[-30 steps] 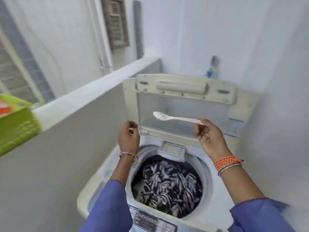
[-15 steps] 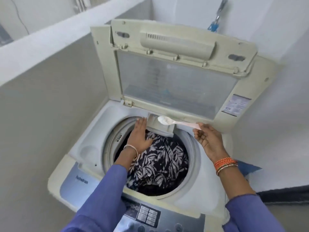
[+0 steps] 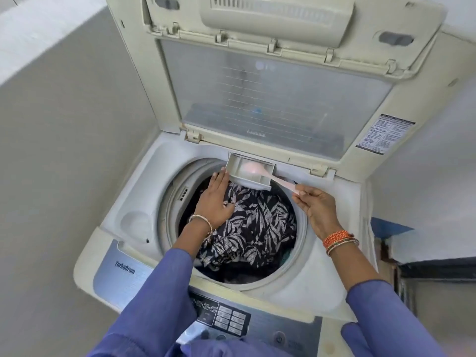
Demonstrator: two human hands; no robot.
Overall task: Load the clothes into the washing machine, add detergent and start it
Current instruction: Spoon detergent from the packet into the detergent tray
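Grey walls flank the washer (image 3: 322, 266), lid (image 3: 270, 86) up. Right hand (image 3: 318, 206) pinches a spoon (image 3: 260, 172) over the drawer (image 3: 248, 173); left hand (image 3: 215, 198), fingers straight, touches the drawer above the clothes (image 3: 253, 228).

Both arms reach forward over the pulled-out grey plastic detergent drawer (image 3: 248, 172).

The left hand (image 3: 215, 200) lies flat, fingers straight, fingertips touching the drawer's left corner. The right hand (image 3: 318, 206), just right of the drawer, pinches a pale pink plastic spoon (image 3: 265, 173) by its handle, the bowl inside the drawer.
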